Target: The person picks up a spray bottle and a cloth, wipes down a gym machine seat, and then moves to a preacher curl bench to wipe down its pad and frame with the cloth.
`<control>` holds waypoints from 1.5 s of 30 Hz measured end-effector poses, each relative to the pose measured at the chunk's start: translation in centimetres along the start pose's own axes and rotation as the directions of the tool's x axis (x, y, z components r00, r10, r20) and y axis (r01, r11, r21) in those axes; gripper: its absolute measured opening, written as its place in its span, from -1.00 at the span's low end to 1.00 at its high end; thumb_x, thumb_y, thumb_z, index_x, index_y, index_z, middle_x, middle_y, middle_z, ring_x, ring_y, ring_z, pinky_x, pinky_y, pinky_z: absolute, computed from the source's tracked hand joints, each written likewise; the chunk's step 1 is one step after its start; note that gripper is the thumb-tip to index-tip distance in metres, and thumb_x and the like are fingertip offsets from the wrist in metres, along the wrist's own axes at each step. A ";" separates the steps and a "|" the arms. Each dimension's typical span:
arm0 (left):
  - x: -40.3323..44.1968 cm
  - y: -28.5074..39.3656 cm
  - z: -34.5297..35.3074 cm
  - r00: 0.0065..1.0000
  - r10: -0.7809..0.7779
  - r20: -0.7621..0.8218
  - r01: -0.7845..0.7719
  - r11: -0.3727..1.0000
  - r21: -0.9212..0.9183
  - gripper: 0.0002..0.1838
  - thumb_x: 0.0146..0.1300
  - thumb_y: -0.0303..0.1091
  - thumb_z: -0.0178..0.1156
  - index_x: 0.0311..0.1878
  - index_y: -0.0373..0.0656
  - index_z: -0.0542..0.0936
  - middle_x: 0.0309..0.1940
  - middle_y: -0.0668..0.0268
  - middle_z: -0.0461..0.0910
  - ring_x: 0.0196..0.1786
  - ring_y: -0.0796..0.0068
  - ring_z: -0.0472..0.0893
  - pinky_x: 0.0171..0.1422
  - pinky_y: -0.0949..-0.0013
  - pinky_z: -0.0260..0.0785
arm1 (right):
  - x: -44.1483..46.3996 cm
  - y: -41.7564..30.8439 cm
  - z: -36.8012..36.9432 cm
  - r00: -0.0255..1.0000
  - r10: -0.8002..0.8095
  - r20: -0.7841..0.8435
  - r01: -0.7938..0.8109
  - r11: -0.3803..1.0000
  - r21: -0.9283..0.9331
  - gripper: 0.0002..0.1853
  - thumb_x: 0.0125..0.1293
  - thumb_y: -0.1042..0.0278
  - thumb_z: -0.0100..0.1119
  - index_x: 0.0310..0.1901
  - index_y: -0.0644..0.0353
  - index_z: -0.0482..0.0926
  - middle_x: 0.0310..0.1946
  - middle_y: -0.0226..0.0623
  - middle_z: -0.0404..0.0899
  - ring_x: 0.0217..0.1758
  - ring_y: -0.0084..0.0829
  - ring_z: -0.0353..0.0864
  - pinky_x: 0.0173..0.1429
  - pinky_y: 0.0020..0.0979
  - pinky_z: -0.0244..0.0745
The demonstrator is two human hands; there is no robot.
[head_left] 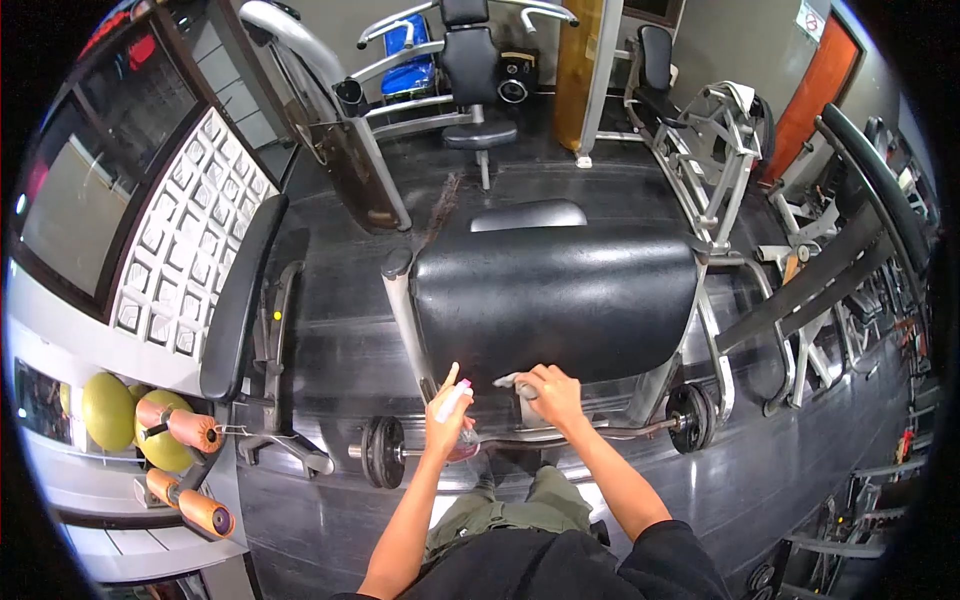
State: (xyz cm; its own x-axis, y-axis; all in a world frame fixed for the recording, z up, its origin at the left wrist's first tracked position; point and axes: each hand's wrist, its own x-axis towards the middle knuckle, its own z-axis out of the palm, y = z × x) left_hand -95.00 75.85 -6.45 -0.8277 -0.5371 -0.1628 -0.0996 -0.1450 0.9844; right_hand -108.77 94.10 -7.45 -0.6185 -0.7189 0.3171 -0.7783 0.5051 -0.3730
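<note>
My left hand [441, 428] is wrapped round a spray bottle [465, 446] with a white and pink head and a clear lower part. In my right hand [556, 397] is a small greyish cloth [505, 381], bunched between the fingers with an end sticking out to the left. Both hands are just before the near edge of a wide black padded bench rest [560, 295]. Below them a curved barbell [635, 433] lies across the frame, with black plates at both ends. Part of the bottle is hidden by my left hand.
A black bench [240, 300] stands at the left, near orange foam rollers [190, 427] and green exercise balls [107, 410]. Weight machines [480, 75] are at the back. More metal equipment [850, 250] lines the right side on the dark floor.
</note>
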 end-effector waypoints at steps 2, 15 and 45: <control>-0.4 -0.3 0.4 1.000 0.004 -0.026 -0.003 1.000 0.023 -0.75 0.38 -0.38 0.16 0.01 -0.33 0.61 0.15 0.16 0.52 -0.60 0.63 0.55 -0.48 0.51 0.49 | 0.8 1.2 -1.3 0.984 0.064 -0.169 -0.057 0.997 0.047 -0.64 -0.12 0.39 0.42 -0.20 -0.17 0.64 -0.35 -0.59 0.54 -0.27 -0.41 0.59 -0.33 -0.31 0.57; -1.8 0.4 4.8 0.999 -0.050 -0.013 0.051 0.997 0.065 -0.65 0.41 -0.24 0.15 0.15 -0.24 0.59 -0.32 0.29 0.56 -0.65 0.57 0.55 -0.40 0.44 0.54 | 0.0 4.4 -3.2 0.996 0.015 -0.088 -0.006 0.995 0.102 -0.74 -0.07 0.43 0.37 -0.28 -0.13 0.66 -0.39 -0.53 0.56 -0.30 -0.34 0.61 -0.31 -0.25 0.55; -3.1 1.1 10.8 0.997 -0.052 -0.052 0.054 0.998 0.023 -0.69 0.40 -0.27 0.17 0.06 -0.28 0.62 -0.27 0.29 0.61 -0.61 0.60 0.55 -0.40 0.46 0.54 | -2.0 10.3 -7.5 0.933 0.245 -0.264 -0.186 0.955 0.232 -0.75 -0.05 0.41 0.41 -0.28 -0.09 0.65 -0.32 -0.52 0.60 -0.27 -0.31 0.64 -0.24 -0.25 0.56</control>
State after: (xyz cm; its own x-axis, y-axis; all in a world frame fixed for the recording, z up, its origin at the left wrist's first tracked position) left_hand -98.47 86.37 -4.12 -0.7914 -0.5713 -0.2175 -0.1563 -0.1549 0.9755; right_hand -116.32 104.35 -5.38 -0.7965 -0.4208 0.4342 -0.6033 0.5050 -0.6172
